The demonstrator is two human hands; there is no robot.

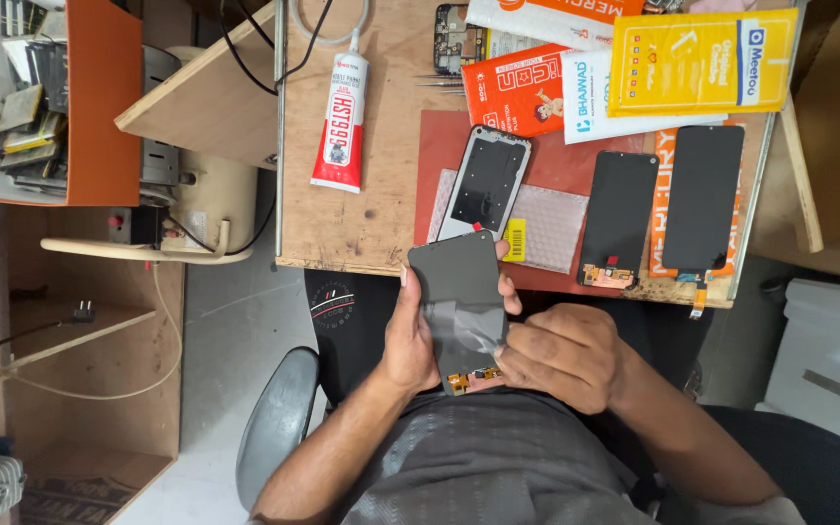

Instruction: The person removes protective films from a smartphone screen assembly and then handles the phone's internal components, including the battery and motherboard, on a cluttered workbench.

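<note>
Phone screen panel (459,292) stands lengthwise off the table's (362,214) near edge, its connector end toward the body. Left hand (410,335) is closed along its left side; right hand (561,355) pinches the film at its lower end.

The hands (498,335) hide the phone screen's (459,292) lower edges; the yellow packet (702,60) runs off-frame.

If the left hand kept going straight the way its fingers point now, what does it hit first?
Probably the table edge, then the phone frame on the red mat; the left hand points that way, holding the display panel. Depth unclear.
</note>
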